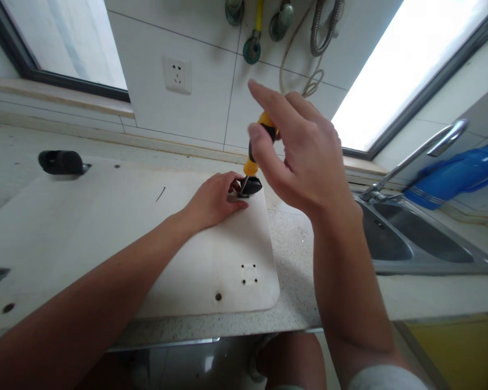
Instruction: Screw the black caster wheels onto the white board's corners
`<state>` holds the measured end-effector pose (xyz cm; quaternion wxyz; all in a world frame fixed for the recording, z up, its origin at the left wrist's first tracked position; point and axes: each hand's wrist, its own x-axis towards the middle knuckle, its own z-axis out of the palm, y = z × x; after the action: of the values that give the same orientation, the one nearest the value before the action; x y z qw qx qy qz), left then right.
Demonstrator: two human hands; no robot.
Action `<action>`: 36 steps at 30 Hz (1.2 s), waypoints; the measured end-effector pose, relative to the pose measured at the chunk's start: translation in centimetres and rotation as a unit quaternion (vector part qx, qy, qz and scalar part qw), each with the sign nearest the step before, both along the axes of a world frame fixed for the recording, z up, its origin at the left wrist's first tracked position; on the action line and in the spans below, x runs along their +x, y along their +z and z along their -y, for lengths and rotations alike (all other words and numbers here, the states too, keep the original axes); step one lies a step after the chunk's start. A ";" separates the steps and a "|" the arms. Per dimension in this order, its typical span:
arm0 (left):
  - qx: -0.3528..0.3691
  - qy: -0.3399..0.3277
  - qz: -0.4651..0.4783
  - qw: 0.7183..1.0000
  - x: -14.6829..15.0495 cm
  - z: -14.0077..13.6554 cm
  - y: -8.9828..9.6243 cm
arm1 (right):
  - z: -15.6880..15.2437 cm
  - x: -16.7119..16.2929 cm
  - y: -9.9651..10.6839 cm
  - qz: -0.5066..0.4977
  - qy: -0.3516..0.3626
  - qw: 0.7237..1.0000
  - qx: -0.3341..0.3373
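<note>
My right hand (305, 146) is around the handle of a yellow and black screwdriver (251, 166), its thumb and index finger partly spread. The shaft slants down to the base of a black caster wheel (252, 186) at the far right corner of a white board (179, 265). Bent around that caster's base are the fingers of my left hand (217, 200), with the fingertips partly hidden. The screwdriver's tip cannot be made out clearly. Another black caster wheel (63, 162) stands at the board's far left. Several small screw holes (249, 274) mark the near right corner.
The board lies on a speckled countertop (295, 254). To the right are a double sink (415, 233), a faucet (423, 149) and a blue plastic item (455, 173). Pipe valves (252, 49) and a wall socket (177, 75) are on the tiled wall behind.
</note>
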<state>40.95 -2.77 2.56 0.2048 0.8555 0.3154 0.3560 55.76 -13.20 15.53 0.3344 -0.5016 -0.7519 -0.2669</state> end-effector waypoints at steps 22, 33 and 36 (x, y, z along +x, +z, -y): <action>0.016 0.006 -0.003 1.000 0.0 0.0 -0.1 | -1.6 0.5 -1.0 -0.075 0.122 0.989 -0.027; 0.028 0.019 -0.026 0.999 -0.6 -0.7 -0.2 | -1.5 0.6 -1.2 -0.085 0.120 0.989 -0.020; 0.046 0.031 -0.036 0.998 -1.0 -1.0 -0.1 | -1.7 0.5 -1.4 -0.096 0.046 0.992 0.063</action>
<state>39.93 -1.78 2.42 0.1427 0.8661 0.3324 0.3449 56.27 -11.47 14.14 0.4479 -0.4677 -0.7202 -0.2487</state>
